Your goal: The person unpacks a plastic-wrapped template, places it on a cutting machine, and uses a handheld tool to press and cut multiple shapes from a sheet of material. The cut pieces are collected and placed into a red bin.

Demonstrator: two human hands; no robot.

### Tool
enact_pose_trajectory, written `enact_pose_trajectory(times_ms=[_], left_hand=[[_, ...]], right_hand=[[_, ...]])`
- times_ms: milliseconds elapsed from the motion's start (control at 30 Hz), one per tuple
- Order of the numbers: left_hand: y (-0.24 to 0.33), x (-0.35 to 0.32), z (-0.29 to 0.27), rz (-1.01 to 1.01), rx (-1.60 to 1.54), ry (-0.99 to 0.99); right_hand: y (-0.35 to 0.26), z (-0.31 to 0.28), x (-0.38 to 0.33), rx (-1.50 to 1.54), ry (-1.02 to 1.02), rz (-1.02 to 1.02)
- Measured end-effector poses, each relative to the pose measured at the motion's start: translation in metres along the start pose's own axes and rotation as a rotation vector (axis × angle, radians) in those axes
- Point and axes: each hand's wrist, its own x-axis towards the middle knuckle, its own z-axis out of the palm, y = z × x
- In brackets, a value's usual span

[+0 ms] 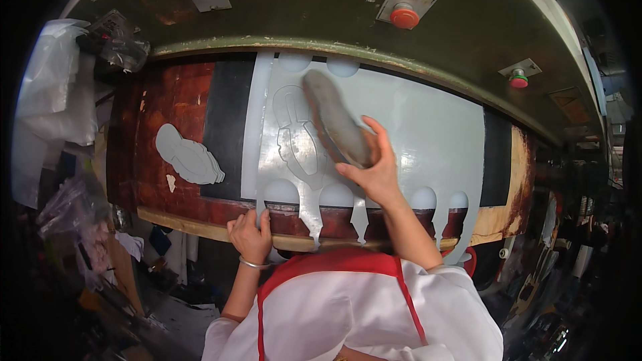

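Observation:
A pale grey sheet (428, 127) lies on the bed of a cutting press, with rounded cut-outs along its near edge. My right hand (371, 164) grips the near end of a long, rust-coloured cutting die (331, 117) that lies on the sheet, beside an outline pressed into the material (294, 137). My left hand (249, 235), with a bangle on the wrist, clasps the near edge of the sheet where it hangs over the wooden front rim (200, 227) of the bed.
A stack of cut grey pieces (188, 157) lies on the red-brown board to the left. Above, the green press head carries two red buttons (404, 17), (518, 81). Plastic bags (57, 87) and clutter crowd the left side.

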Motion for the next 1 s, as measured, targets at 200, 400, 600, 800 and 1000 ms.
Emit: enact_pose_trajectory(times_ms=[200,400,600,800,1000], left_hand=[[0.004,0.011,0.002,0.023,-0.013,-0.005],[0.012,0.041,-0.001,0.032,-0.026,-0.002],[0.02,0.092,0.005,-0.022,-0.042,0.001],[0.036,0.162,0.033,-0.067,-0.029,0.002],[0.044,0.211,0.044,-0.022,-0.023,0.006]], right_hand=[[0.027,-0.008,-0.002,-0.844,0.177,-0.387],[0.042,-0.018,0.022,-0.785,0.15,-0.379],[-0.057,-0.098,0.078,-0.649,0.722,-0.516],[-0.099,-0.217,0.132,-0.942,1.107,-0.395],[-0.075,-0.219,0.131,-0.915,1.076,-0.409]])
